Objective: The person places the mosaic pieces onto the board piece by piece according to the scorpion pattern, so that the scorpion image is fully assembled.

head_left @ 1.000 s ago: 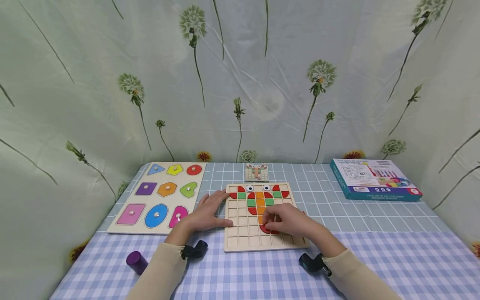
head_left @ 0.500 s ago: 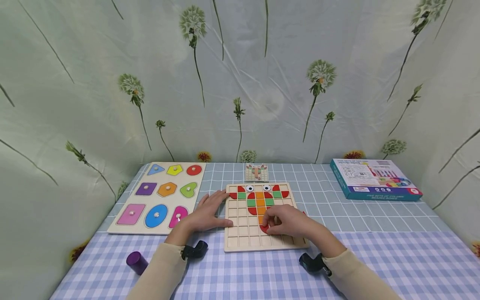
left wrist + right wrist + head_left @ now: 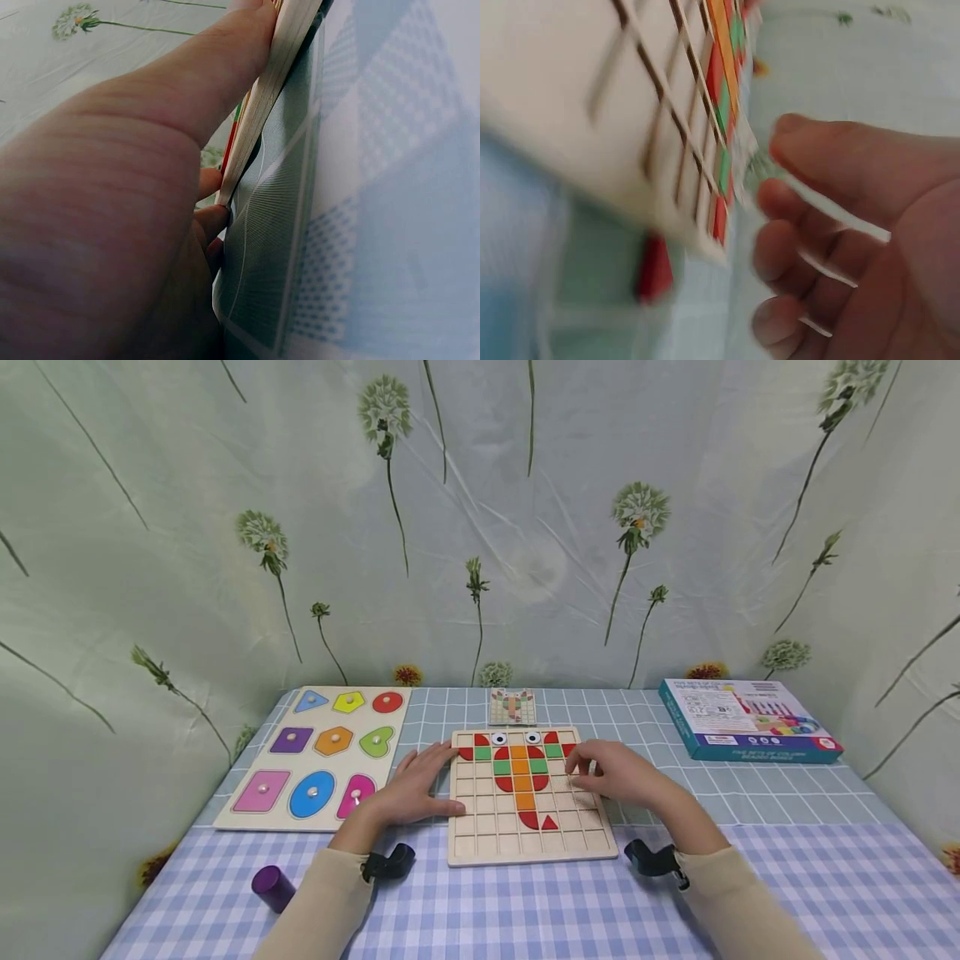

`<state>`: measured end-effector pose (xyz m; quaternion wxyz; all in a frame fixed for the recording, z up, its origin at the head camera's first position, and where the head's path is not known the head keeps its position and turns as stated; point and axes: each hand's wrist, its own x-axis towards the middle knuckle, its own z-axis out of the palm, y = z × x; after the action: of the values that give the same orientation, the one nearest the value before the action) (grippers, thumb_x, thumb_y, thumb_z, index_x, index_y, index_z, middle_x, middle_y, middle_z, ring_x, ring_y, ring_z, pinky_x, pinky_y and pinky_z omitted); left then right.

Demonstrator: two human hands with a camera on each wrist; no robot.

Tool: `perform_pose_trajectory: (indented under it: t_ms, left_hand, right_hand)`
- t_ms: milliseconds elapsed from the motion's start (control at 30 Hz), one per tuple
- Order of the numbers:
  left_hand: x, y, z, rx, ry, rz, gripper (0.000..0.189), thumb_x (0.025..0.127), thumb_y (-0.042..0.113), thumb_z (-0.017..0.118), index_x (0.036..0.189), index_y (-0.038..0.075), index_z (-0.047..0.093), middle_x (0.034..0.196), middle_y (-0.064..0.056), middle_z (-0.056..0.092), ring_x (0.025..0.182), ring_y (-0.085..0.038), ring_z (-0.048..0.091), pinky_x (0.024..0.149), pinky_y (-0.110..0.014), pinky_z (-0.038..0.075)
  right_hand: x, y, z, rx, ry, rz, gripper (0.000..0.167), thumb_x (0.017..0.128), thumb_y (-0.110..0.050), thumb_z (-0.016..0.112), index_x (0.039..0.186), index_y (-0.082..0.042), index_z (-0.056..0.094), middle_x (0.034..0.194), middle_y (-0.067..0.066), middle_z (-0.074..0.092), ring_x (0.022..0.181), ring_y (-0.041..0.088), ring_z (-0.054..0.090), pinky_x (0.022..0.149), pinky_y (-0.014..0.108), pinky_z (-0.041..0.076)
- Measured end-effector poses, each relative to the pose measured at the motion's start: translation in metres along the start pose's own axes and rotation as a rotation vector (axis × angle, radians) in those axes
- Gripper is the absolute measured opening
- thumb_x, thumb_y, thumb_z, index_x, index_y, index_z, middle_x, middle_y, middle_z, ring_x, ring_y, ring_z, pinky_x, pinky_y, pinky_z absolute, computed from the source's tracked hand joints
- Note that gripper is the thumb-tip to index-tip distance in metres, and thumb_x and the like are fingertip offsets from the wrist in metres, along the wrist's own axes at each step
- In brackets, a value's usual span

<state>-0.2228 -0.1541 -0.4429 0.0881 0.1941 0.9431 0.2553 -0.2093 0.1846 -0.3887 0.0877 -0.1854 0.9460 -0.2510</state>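
Note:
On the wooden grid board (image 3: 480, 845) lie red, green and orange pieces and two eye discs. A column of orange squares (image 3: 521, 783) runs down its middle, with a red quarter-circle (image 3: 528, 819) and a red triangle (image 3: 550, 822) below it. My left hand (image 3: 417, 787) rests at the board's left edge, fingers extended and thumb on the near side. In the left wrist view that hand (image 3: 127, 187) meets the board's edge. My right hand (image 3: 618, 770) is over the board's right side, its fingers loosely bent; the right wrist view shows nothing between thumb and fingertips.
A pattern card (image 3: 513, 707) sits behind the board. To the left are a knobbed shape puzzle (image 3: 251, 818) and a purple cylinder (image 3: 273, 889). A toy box (image 3: 750, 718) lies back right. The right wrist view shows a red piece (image 3: 654, 270) on the cloth beside the board.
My right hand has left the lower pieces and moved up and right toward the board's right edge, uncovering the red triangle. My left hand has stayed in place.

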Motion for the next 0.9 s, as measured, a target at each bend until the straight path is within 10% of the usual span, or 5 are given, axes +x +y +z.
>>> perform_pose_trajectory:
  t_ms: [400, 900]
  left_hand:
    - [-0.003, -0.002, 0.001, 0.001, 0.006, 0.01, 0.099, 0.078, 0.056, 0.077, 0.157, 0.019, 0.031, 0.167, -0.003, 0.024, 0.157, -0.027, 0.014, 0.128, -0.054, 0.002]
    - [-0.001, 0.0, 0.0, 0.006, -0.004, -0.001, 0.1, 0.078, 0.057, 0.077, 0.158, 0.02, 0.03, 0.168, -0.002, 0.024, 0.158, -0.026, 0.013, 0.128, -0.054, 0.001]
  right_hand:
    - [-0.003, 0.036, -0.011, -0.023, -0.135, 0.079, 0.017, 0.083, -0.011, 0.078, 0.096, -0.014, 0.068, 0.082, 0.0, 0.06, 0.079, 0.015, 0.053, 0.069, 0.026, 0.047]
    - [-0.002, 0.04, -0.008, -0.007, -0.115, 0.095, 0.018, 0.083, -0.005, 0.076, 0.088, -0.014, 0.062, 0.08, 0.001, 0.057, 0.079, 0.016, 0.052, 0.069, 0.028, 0.044]
